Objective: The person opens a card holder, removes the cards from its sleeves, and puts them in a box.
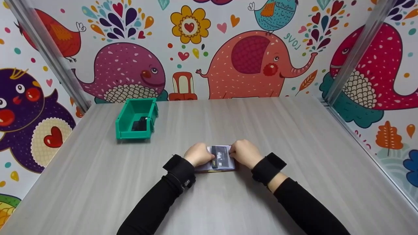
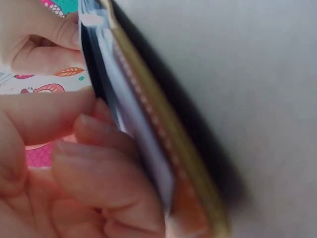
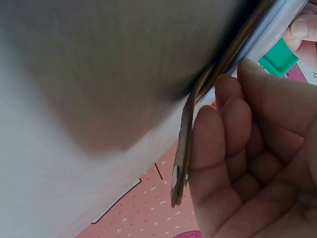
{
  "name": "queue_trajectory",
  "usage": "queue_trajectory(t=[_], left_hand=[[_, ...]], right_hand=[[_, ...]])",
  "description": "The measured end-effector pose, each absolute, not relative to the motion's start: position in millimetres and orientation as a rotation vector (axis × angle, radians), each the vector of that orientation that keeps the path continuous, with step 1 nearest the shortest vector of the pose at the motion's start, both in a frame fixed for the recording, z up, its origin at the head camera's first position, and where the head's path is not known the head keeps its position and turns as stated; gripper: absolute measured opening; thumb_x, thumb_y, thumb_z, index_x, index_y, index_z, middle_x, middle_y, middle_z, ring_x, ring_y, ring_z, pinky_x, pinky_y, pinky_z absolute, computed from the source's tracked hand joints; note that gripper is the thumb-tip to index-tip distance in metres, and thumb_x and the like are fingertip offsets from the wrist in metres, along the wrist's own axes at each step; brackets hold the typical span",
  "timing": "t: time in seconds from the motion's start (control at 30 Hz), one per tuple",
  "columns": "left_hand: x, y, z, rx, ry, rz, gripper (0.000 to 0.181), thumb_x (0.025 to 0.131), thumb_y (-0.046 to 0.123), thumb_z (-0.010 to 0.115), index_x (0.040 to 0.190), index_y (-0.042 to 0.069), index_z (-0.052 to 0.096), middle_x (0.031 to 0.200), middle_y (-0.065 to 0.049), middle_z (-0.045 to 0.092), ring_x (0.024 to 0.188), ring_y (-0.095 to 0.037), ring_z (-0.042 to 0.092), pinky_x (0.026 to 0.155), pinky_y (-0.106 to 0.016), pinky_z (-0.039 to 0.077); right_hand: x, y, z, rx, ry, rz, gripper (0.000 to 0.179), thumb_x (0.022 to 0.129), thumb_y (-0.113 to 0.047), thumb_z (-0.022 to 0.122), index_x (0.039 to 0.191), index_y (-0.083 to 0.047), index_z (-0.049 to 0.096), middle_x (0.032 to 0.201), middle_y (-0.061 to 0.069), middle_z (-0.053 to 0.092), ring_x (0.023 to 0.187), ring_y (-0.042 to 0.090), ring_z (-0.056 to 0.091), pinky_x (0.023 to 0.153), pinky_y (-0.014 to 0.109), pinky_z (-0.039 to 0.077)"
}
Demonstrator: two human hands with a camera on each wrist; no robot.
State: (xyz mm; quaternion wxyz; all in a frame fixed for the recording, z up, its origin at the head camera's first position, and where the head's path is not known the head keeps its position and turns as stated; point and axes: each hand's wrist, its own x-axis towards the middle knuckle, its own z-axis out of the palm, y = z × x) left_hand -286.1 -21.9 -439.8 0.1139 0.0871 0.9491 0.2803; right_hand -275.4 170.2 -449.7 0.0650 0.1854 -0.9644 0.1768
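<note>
A card holder (image 1: 204, 168) with clear plastic sleeves lies on the table in front of the person; in the left wrist view its brown stitched cover (image 2: 163, 134) shows edge-on. A dark card (image 1: 221, 157) marked "Vip" lies over its pages, its right part looking paler, as if behind clear plastic. At the card's left edge, the left hand (image 1: 198, 154) pinches the card with thumb and curled fingers. On the opposite side the right hand (image 1: 245, 153) pinches the right edge of the sleeve. From the right wrist, a strap-like flap (image 3: 183, 148) of the cover hangs beside the fingers.
A green bin (image 1: 134, 134) with black objects (image 1: 139, 124) inside stands at the back left of the wood-grain table (image 1: 281, 130). Cartoon-printed panels (image 1: 189, 65) rise behind and at both sides, with metal posts (image 1: 356, 55) at the corners.
</note>
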Motion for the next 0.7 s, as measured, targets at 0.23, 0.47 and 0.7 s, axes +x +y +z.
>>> queue_trajectory(t=[0.23,0.47,0.7], left_hand=[[-288.9,-26.7,-439.6,0.26,2.75,0.863,0.021,0.08,0.022,0.076,0.083,0.004,0.065,0.079,-0.005,0.06,0.071,-0.02,0.055,0.069,-0.034,0.047],[-290.6,-33.1,-439.0,0.248,2.7,0.937,0.018,0.079,0.017,0.075,0.083,0.002,0.065,0.076,-0.004,0.058,0.069,-0.019,0.054,0.063,-0.03,0.045],[-291.1,-37.8,-438.1,0.178,2.624,1.032,0.019,0.08,0.013,0.076,0.083,-0.001,0.063,0.076,-0.006,0.057,0.065,-0.017,0.054,0.054,-0.026,0.045]], right_hand=[[-275.3,169.5,-449.5,0.555,-2.914,0.53,0.005,0.079,-0.003,0.079,0.083,-0.005,0.079,0.083,0.007,0.073,0.078,0.025,0.069,0.072,0.041,0.054],[-274.4,169.1,-450.5,0.577,-2.875,0.535,0.006,0.078,0.0,0.08,0.082,-0.004,0.079,0.084,0.007,0.074,0.079,0.025,0.069,0.073,0.041,0.055],[-274.5,169.2,-451.1,0.577,-2.873,0.532,0.007,0.077,0.001,0.079,0.082,-0.004,0.079,0.084,0.007,0.074,0.079,0.025,0.069,0.074,0.041,0.055]])
